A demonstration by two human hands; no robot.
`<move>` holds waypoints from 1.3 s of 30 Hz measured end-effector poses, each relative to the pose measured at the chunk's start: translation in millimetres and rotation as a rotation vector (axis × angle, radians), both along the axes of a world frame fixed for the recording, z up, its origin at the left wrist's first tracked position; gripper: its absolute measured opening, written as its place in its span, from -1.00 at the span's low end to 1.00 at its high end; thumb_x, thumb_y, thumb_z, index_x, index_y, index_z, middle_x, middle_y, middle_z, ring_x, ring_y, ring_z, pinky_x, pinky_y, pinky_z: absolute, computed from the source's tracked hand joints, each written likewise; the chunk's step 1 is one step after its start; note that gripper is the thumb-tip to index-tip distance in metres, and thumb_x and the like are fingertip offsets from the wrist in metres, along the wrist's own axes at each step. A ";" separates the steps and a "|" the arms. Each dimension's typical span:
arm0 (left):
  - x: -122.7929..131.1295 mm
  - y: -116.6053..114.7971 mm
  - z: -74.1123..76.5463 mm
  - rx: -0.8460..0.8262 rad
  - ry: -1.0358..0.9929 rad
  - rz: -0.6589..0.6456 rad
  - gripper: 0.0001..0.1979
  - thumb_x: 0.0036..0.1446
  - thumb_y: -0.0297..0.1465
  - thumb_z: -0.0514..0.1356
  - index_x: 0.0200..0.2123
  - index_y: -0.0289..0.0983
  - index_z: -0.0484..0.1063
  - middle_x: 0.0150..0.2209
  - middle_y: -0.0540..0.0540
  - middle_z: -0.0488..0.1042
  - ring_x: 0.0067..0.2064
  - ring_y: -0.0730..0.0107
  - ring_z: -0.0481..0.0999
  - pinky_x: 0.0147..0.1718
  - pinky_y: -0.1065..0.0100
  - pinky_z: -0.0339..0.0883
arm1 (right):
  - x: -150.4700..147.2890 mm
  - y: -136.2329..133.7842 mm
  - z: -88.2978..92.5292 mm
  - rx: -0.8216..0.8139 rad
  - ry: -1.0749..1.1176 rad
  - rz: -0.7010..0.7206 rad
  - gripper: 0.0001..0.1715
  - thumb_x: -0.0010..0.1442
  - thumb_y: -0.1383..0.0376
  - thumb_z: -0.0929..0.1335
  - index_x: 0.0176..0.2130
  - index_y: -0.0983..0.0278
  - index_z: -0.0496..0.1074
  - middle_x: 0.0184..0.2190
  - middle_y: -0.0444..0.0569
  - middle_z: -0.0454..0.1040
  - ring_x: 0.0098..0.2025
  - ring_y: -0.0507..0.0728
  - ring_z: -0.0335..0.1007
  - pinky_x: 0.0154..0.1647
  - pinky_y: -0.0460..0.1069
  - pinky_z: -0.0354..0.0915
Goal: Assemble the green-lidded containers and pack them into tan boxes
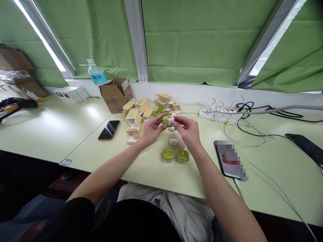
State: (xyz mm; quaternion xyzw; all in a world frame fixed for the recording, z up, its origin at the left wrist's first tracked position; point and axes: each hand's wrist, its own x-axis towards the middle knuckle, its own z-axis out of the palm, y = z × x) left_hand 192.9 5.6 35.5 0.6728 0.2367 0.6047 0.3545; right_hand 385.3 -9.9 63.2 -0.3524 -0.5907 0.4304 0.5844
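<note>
Both hands meet above the pale green table (75,134). My left hand (150,130) and my right hand (186,131) pinch one small object between them: a green cube-shaped piece (166,120) with a white block (171,120) at its right end. Below the hands, two finished green pieces in clear cases (176,156) sit side by side on the table. A few loose white blocks (174,138) lie just under my right hand. Several small open tan cartons (137,116) are piled behind my left hand.
A brown cardboard box (115,94) and a water bottle (96,74) stand at the back left. A dark phone (109,130) lies left of the cartons, another phone (230,159) to my right. A power strip (214,116) with tangled cables sits at the back right.
</note>
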 end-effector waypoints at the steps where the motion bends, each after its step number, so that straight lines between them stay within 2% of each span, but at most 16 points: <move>1: 0.2 0.1 -0.2 -0.004 0.000 0.009 -0.43 0.28 -0.09 0.53 0.27 -0.16 0.66 0.26 -0.28 0.68 0.29 0.03 0.68 0.29 0.09 0.57 | -1.3 -0.9 0.4 -0.001 -0.019 -0.015 -0.49 0.09 -0.08 0.64 -0.10 0.19 0.74 -0.13 0.05 0.78 -0.11 0.25 0.69 -0.11 0.12 0.60; 6: 0.5 1.5 -3.0 -0.031 0.025 0.058 -0.38 0.17 -0.08 0.59 0.24 -0.16 0.68 0.25 -0.26 0.69 0.28 0.01 0.67 0.30 0.05 0.56 | -6.0 -1.6 -0.7 -0.019 -0.078 -0.070 -0.34 -0.02 -0.19 0.69 -0.12 0.19 0.69 -0.16 0.04 0.77 -0.21 0.21 0.66 -0.17 0.10 0.59; 9: -0.2 3.6 -5.8 -0.030 0.048 0.056 -0.38 0.19 -0.06 0.57 0.25 -0.15 0.68 0.22 -0.25 0.71 0.24 0.03 0.69 0.23 0.08 0.59 | -5.5 1.1 -3.1 -0.053 -0.058 -0.057 -0.30 -0.06 -0.21 0.69 -0.14 0.21 0.67 -0.17 0.05 0.76 -0.20 0.22 0.67 -0.14 0.12 0.61; 15: -0.9 5.0 -5.8 -0.013 0.113 0.098 -0.40 0.23 -0.01 0.53 0.23 -0.17 0.69 0.15 -0.24 0.73 0.03 0.16 0.70 0.04 0.16 0.59 | -6.0 4.2 -8.3 -0.021 -0.067 -0.077 -0.33 0.02 -0.22 0.65 -0.15 0.22 0.65 -0.17 0.08 0.76 -0.19 0.25 0.70 -0.07 0.16 0.62; 19: -1.8 4.4 -2.8 -0.086 0.096 0.085 -0.37 0.21 0.04 0.53 0.22 -0.20 0.69 0.02 -0.19 0.75 -0.10 0.24 0.68 -0.06 0.21 0.58 | -5.0 3.7 -9.7 0.020 -0.125 -0.088 -0.38 0.14 -0.23 0.59 -0.13 0.21 0.65 -0.16 0.09 0.76 -0.17 0.27 0.71 -0.03 0.20 0.64; 21: -2.9 6.0 -1.8 -0.174 0.031 0.038 -0.35 0.20 0.11 0.51 0.16 -0.23 0.71 -0.11 -0.16 0.74 -0.20 0.31 0.66 -0.17 0.26 0.57 | -1.2 2.4 -8.5 0.116 -0.217 -0.140 -0.48 0.23 -0.13 0.57 -0.06 0.21 0.65 -0.15 0.08 0.75 -0.14 0.28 0.70 0.02 0.23 0.64; 24: -4.5 9.6 -0.7 -0.335 -0.094 -0.108 -0.33 0.15 0.24 0.48 -0.09 -0.28 0.71 -0.23 -0.18 0.71 -0.31 0.34 0.61 -0.32 0.29 0.51 | 6.2 -0.4 -6.0 0.431 -0.385 -0.231 -0.48 0.31 0.11 0.53 0.20 0.17 0.60 0.06 0.14 0.70 0.06 0.35 0.66 0.12 0.29 0.63; 26: -4.6 10.9 0.2 -0.414 -0.132 -0.194 -0.32 0.17 0.29 0.43 -0.19 -0.28 0.65 -0.25 -0.22 0.69 -0.30 0.28 0.63 -0.34 0.25 0.51 | 9.0 -2.0 -6.0 0.626 -0.500 -0.215 -0.44 0.37 0.23 0.47 0.32 0.12 0.54 0.23 0.18 0.61 0.22 0.38 0.59 0.16 0.30 0.62; 28: -3.4 10.5 1.2 -0.455 -0.132 -0.221 -0.32 0.24 0.31 0.35 -0.22 -0.26 0.61 -0.27 -0.22 0.67 -0.28 0.22 0.65 -0.34 0.21 0.52 | 8.7 -2.7 -8.1 0.739 -0.602 -0.185 -0.46 0.43 0.30 0.41 0.34 0.11 0.54 0.25 0.20 0.57 0.24 0.37 0.57 0.13 0.27 0.64; 30: -1.2 8.5 2.2 -0.495 -0.144 -0.222 -0.33 0.30 0.30 0.30 -0.22 -0.25 0.59 -0.27 -0.20 0.65 -0.28 0.22 0.65 -0.35 0.21 0.52 | 6.3 -2.4 -11.5 0.791 -0.664 -0.196 -0.51 0.47 0.31 0.38 0.32 0.14 0.57 0.18 0.20 0.59 0.18 0.35 0.59 0.07 0.24 0.65; 33: 2.2 4.2 3.4 -0.581 -0.193 -0.244 -0.38 0.31 0.25 0.33 -0.23 -0.24 0.55 -0.29 -0.13 0.61 -0.33 0.31 0.60 -0.38 0.25 0.51 | 3.0 -0.9 -15.5 0.789 -0.703 -0.233 -0.58 0.50 0.28 0.38 0.27 0.14 0.61 0.11 0.19 0.59 0.09 0.33 0.61 -0.01 0.21 0.64; 39: 5.3 -1.8 4.9 -0.620 -0.220 -0.284 -0.43 0.33 0.20 0.36 -0.23 -0.24 0.52 -0.30 -0.06 0.56 -0.37 0.39 0.52 -0.40 0.26 0.46 | 1.5 -2.5 -14.6 0.759 -0.704 -0.252 -0.69 0.52 0.19 0.39 0.17 0.17 0.59 0.13 0.20 0.60 0.12 0.35 0.61 0.02 0.18 0.62</move>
